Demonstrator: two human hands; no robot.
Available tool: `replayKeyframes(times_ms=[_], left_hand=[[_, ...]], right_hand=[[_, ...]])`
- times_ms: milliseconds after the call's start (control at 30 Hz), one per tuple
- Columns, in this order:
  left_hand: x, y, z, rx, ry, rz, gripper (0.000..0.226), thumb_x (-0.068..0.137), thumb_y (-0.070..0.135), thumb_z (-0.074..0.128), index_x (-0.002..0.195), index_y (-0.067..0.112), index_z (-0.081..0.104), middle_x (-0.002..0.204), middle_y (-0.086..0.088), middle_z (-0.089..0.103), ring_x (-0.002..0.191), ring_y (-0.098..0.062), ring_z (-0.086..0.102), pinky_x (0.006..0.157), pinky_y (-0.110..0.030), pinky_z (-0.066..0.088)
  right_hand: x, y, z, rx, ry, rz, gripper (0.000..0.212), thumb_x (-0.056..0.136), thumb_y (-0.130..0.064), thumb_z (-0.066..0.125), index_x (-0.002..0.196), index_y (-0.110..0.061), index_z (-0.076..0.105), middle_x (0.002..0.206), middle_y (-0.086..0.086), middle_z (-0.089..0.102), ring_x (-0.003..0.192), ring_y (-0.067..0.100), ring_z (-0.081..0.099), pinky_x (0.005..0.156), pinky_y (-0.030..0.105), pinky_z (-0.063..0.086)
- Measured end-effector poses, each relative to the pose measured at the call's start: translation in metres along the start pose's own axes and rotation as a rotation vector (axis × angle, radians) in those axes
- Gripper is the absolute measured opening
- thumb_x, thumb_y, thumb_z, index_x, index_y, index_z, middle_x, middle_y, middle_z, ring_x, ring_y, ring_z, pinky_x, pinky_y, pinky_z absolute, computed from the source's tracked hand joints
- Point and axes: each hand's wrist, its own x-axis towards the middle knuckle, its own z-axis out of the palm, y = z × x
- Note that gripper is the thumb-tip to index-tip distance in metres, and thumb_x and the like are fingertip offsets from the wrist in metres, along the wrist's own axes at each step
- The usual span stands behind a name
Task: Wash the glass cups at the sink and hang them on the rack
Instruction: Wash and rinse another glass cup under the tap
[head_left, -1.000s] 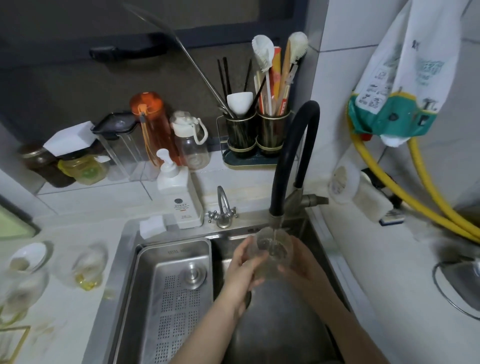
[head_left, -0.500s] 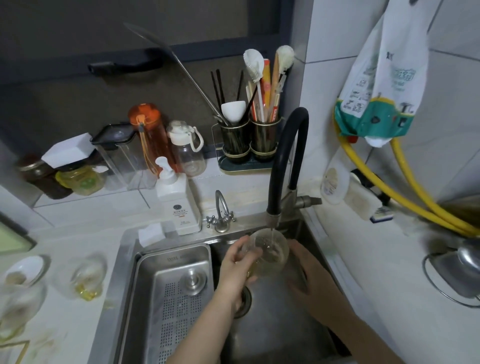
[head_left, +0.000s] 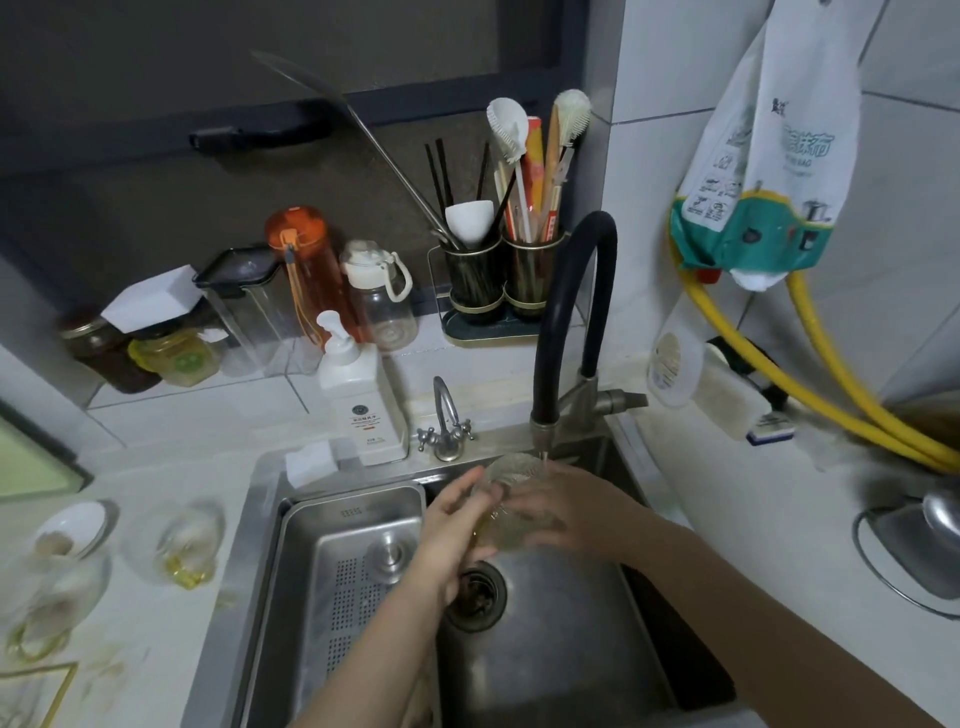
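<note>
A textured glass cup (head_left: 511, 499) is held over the sink basin (head_left: 561, 639) right under the black faucet (head_left: 550, 332), where a thin stream of water runs. My left hand (head_left: 449, 540) grips the cup from the left. My right hand (head_left: 576, 512) wraps around its right side. Other glass cups (head_left: 182, 540) stand on the white counter to the left of the sink, one (head_left: 47, 597) with a gold handle.
A perforated steel drain tray (head_left: 353, 561) fills the sink's left half. A soap pump bottle (head_left: 358, 389), a small tap (head_left: 444, 421), water bottles, jars and a utensil holder (head_left: 501, 280) line the back. Yellow hoses (head_left: 831, 384) and a hanging bag are at right.
My right hand has come back onto the cup, which it had left half a second ago. The cup has tilted and shifted slightly under the stream.
</note>
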Motion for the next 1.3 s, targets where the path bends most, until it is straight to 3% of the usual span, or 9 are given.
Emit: replayKeyframes(times_ms=[133, 233, 367, 567, 767, 933, 1033, 1167, 1300], left_hand=[[0.001, 0.012, -0.006, 0.049, -0.052, 0.03, 0.039, 0.08, 0.032, 0.073, 0.117, 0.037, 0.064, 0.108, 0.012, 0.069, 0.099, -0.005, 0.064, 0.067, -0.032, 0.059], [0.002, 0.016, -0.005, 0.127, -0.089, 0.048, 0.033, 0.082, 0.034, 0.07, 0.113, 0.042, 0.064, 0.102, 0.016, 0.071, 0.089, 0.0, 0.067, 0.068, -0.029, 0.057], [0.005, 0.017, 0.0, 0.185, -0.119, 0.045, 0.028, 0.084, 0.031, 0.068, 0.11, 0.042, 0.065, 0.105, 0.007, 0.071, 0.091, -0.006, 0.067, 0.077, -0.038, 0.058], [0.008, 0.029, -0.005, 0.149, -0.108, 0.083, 0.03, 0.088, 0.018, 0.064, 0.118, 0.025, 0.065, 0.088, 0.013, 0.071, 0.074, -0.001, 0.068, 0.052, -0.024, 0.056], [0.013, 0.036, -0.007, 0.203, -0.097, 0.097, 0.034, 0.087, 0.024, 0.065, 0.121, 0.027, 0.064, 0.098, 0.011, 0.071, 0.073, 0.009, 0.067, 0.058, -0.026, 0.056], [0.015, 0.038, -0.004, 0.183, -0.13, 0.109, 0.033, 0.088, 0.022, 0.065, 0.12, 0.026, 0.064, 0.098, 0.015, 0.068, 0.082, 0.002, 0.066, 0.049, -0.021, 0.053], [0.017, 0.036, 0.0, 0.194, -0.143, 0.086, 0.032, 0.087, 0.025, 0.066, 0.118, 0.028, 0.066, 0.1, 0.012, 0.07, 0.091, -0.005, 0.067, 0.063, -0.032, 0.06], [0.019, 0.031, 0.008, 0.197, -0.152, 0.06, 0.029, 0.083, 0.029, 0.068, 0.112, 0.033, 0.069, 0.11, 0.006, 0.07, 0.103, -0.011, 0.065, 0.072, -0.04, 0.061], [0.017, 0.03, 0.017, 0.208, -0.188, 0.056, 0.028, 0.084, 0.031, 0.068, 0.111, 0.035, 0.068, 0.102, 0.009, 0.071, 0.088, -0.004, 0.067, 0.065, -0.031, 0.059]], right_hand=[[0.002, 0.004, 0.0, -0.399, 0.012, -0.113, 0.056, 0.087, -0.059, 0.032, 0.114, -0.025, 0.067, 0.118, -0.01, 0.067, 0.115, 0.009, 0.06, 0.101, 0.032, 0.043], [0.009, 0.006, 0.007, -0.499, -0.11, -0.138, 0.051, 0.083, -0.052, 0.044, 0.113, -0.015, 0.062, 0.106, 0.0, 0.07, 0.099, 0.02, 0.067, 0.088, 0.036, 0.055], [0.026, -0.001, 0.004, -0.373, -0.323, 0.029, 0.053, 0.08, -0.039, 0.064, 0.122, -0.009, 0.052, 0.117, 0.01, 0.061, 0.106, 0.028, 0.059, 0.091, 0.041, 0.049], [0.042, -0.01, -0.004, -0.342, -0.431, 0.114, 0.045, 0.086, -0.044, 0.06, 0.102, -0.002, 0.063, 0.102, 0.016, 0.065, 0.095, 0.031, 0.062, 0.069, 0.029, 0.038], [0.041, -0.004, 0.006, -0.363, -0.193, 0.069, 0.069, 0.081, -0.054, 0.058, 0.129, -0.005, 0.047, 0.135, 0.014, 0.05, 0.133, 0.031, 0.037, 0.106, 0.043, 0.038], [0.038, -0.004, 0.006, -0.21, -0.184, 0.111, 0.06, 0.083, -0.041, 0.064, 0.131, -0.012, 0.044, 0.136, 0.008, 0.05, 0.127, 0.027, 0.043, 0.104, 0.038, 0.037], [0.032, -0.003, 0.007, -0.23, -0.161, 0.132, 0.065, 0.081, -0.044, 0.062, 0.134, -0.012, 0.043, 0.143, 0.006, 0.043, 0.135, 0.027, 0.034, 0.112, 0.04, 0.028], [0.026, 0.008, 0.013, -0.115, -0.199, 0.228, 0.057, 0.072, -0.048, 0.06, 0.122, -0.02, 0.055, 0.126, 0.003, 0.056, 0.121, 0.025, 0.049, 0.096, 0.041, 0.044], [0.018, 0.011, 0.019, -0.102, -0.114, 0.238, 0.058, 0.071, -0.049, 0.061, 0.123, -0.026, 0.049, 0.13, -0.003, 0.052, 0.128, 0.022, 0.039, 0.105, 0.042, 0.038]])
